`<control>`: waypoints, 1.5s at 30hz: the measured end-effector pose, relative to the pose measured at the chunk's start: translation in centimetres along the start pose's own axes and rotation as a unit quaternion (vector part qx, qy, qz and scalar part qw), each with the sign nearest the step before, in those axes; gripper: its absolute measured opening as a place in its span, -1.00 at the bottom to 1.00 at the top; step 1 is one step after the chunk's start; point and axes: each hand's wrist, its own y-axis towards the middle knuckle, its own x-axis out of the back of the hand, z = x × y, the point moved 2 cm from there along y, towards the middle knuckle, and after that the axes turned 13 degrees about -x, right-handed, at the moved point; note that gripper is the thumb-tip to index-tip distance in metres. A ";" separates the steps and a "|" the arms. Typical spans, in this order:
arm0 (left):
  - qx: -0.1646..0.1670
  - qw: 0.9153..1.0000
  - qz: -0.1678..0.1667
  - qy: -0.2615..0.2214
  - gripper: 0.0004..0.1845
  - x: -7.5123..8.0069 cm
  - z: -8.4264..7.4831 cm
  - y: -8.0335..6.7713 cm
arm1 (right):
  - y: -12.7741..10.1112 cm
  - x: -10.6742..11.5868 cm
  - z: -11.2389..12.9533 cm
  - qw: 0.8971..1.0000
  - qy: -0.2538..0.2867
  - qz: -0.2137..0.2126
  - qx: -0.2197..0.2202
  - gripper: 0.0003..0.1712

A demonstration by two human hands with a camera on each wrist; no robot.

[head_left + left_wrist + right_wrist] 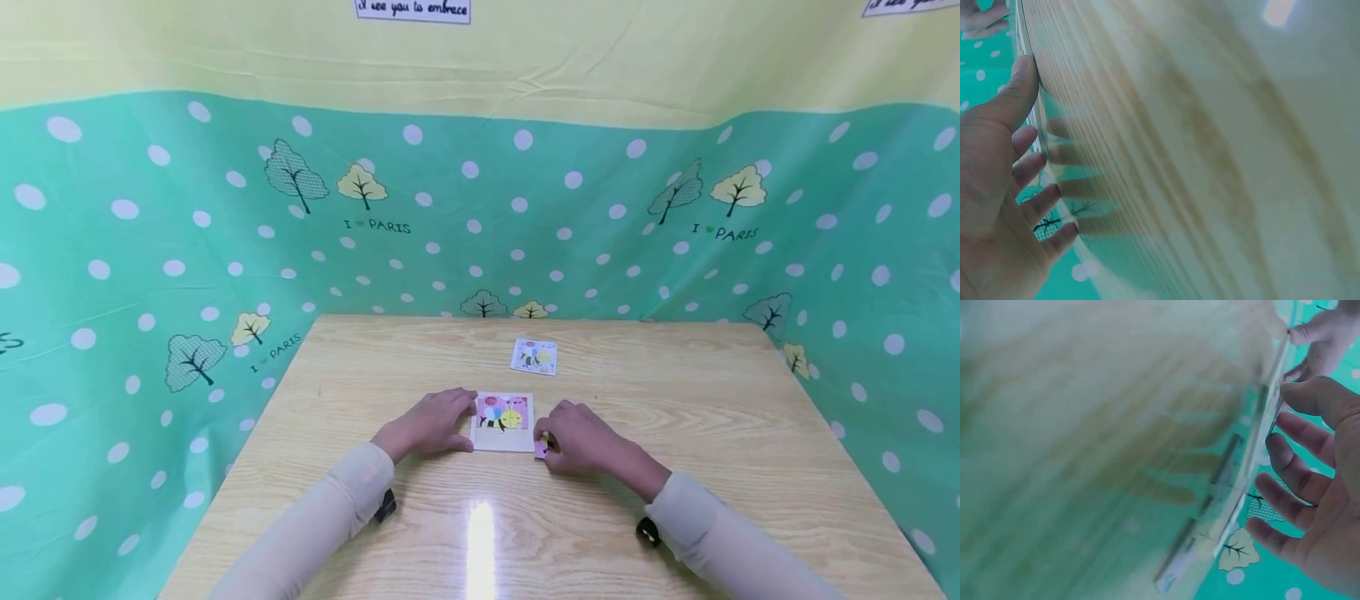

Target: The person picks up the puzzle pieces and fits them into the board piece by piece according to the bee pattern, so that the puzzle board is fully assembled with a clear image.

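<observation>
A puzzle board [502,444] with a white frame lies on the wooden table, its upper part filled with pink pieces showing a yellow and black bee, its lower part plain white. My left hand [442,421] rests against the board's left side, thumb by the lower corner and fingertips by the upper one. In the left wrist view, that left hand [1007,181] has its fingers loosely extended at the tabletop. Just off the board's right edge, my right hand [577,437] pinches a pink and yellow puzzle piece [541,450]. Thumb and fingers of the right hand [1319,462] meet at its thin edge.
Beyond the board lies a card [534,357] with a similar bee picture. The wooden table [675,383] is bordered by a green dotted cloth [517,217] at the back and sides. A bright light reflection falls on the tabletop near the front.
</observation>
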 end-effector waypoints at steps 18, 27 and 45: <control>0.004 1.000 0.005 -0.003 -0.27 0.0 -0.1 0.0 | 3.5 0.0 3.8 1.000 0.004 0.001 0.029 -0.68; -0.003 1.000 -0.005 0.000 -0.28 0.1 0.0 0.0 | 5.1 -0.9 5.4 0.999 -0.018 -0.005 0.044 -0.66; -0.004 1.000 -0.009 0.000 -0.25 0.1 0.1 0.1 | 6.6 -1.3 6.6 0.998 -0.038 -0.011 0.043 -0.73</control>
